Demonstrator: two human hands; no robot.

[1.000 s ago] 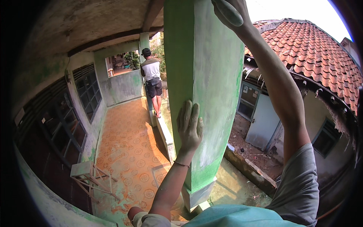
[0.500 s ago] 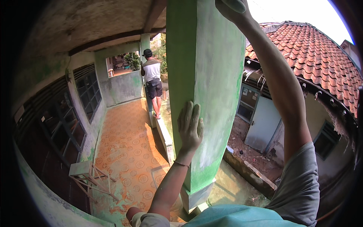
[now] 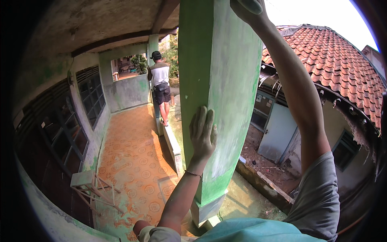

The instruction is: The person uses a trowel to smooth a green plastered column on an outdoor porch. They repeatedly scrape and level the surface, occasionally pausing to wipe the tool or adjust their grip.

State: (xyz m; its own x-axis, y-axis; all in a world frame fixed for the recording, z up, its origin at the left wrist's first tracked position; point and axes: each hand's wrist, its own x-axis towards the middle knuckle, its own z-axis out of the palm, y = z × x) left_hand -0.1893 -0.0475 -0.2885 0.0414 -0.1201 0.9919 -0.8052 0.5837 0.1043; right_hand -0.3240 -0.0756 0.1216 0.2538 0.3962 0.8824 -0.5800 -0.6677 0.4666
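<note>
So, it's basically all about the pillar (image 3: 231, 76) here: it stands upright, dead ahead of the person and roughly between the two forearms, long axis running up and down, with a corner turned towards the viewer and the lit face on the right. The left hand (image 3: 202, 131) is low on it, right at that corner, fingers pointing up along the length, fairly straight and loosely together, thumb out to the right, so it looks pressed flat rather than wrapped round anything. The right hand (image 3: 245, 14) is way higher, reaching up on the lit side, with a smooth, rounded grey-green thing (image 3: 251, 5) by it; the top of the view cuts most of that off, so no telling whether the fingers are clenched on it or if it's touching the paint. For the lower part of the pillar, then, the left is clearly the nearer hand, while the right has the upper stretch, one above the other along that same upright line. Beyond, a co-worker (image 3: 161, 76) stands on the low wall (image 3: 172, 148), well apart from both hands.
</note>
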